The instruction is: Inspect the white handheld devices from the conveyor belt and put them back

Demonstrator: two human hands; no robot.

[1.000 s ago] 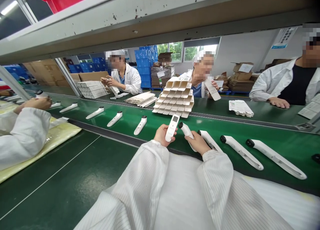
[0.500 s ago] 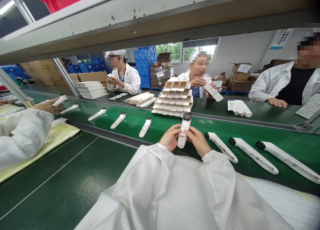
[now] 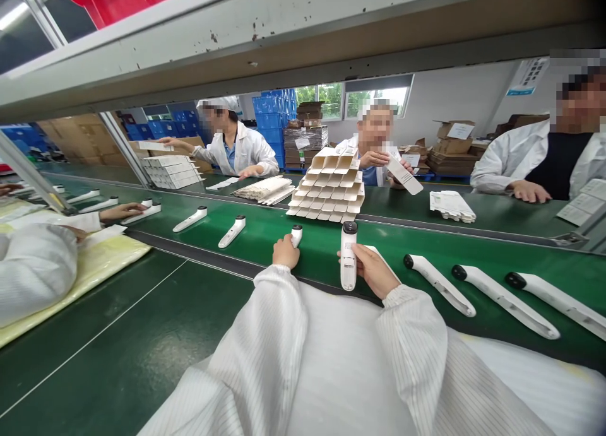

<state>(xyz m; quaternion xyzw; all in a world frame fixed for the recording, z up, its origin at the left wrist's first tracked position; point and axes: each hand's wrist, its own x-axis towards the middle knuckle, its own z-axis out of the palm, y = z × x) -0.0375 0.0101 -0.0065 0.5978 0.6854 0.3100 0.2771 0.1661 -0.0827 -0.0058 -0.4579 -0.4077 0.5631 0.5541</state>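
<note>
My right hand [image 3: 375, 271] holds a white infrared thermometer [image 3: 349, 259] upright, black head at the top and an open recess low on its handle. To its left, my left hand [image 3: 285, 254] is closed round a second thermometer [image 3: 297, 234] at the green belt [image 3: 250, 259]; the hand covers most of its handle. Behind my right hand a white piece [image 3: 382, 259] shows in part. More thermometers lie spaced along the belt, such as one [image 3: 231, 231] to the left and one [image 3: 440, 284] to the right.
Across the belt stand a stack of open white cartons [image 3: 326, 190], flattened cartons [image 3: 265, 188] and a smaller box pile [image 3: 170, 171]. Several co-workers sit nearby; one hand [image 3: 124, 211] at left touches a thermometer. A metal shelf beam [image 3: 255, 38] crosses overhead.
My left hand has left the held thermometer and moved left onto another. Thermometers on the belt have shifted right. The left co-worker's thermometer is down on the belt; one across reaches toward boxes.
</note>
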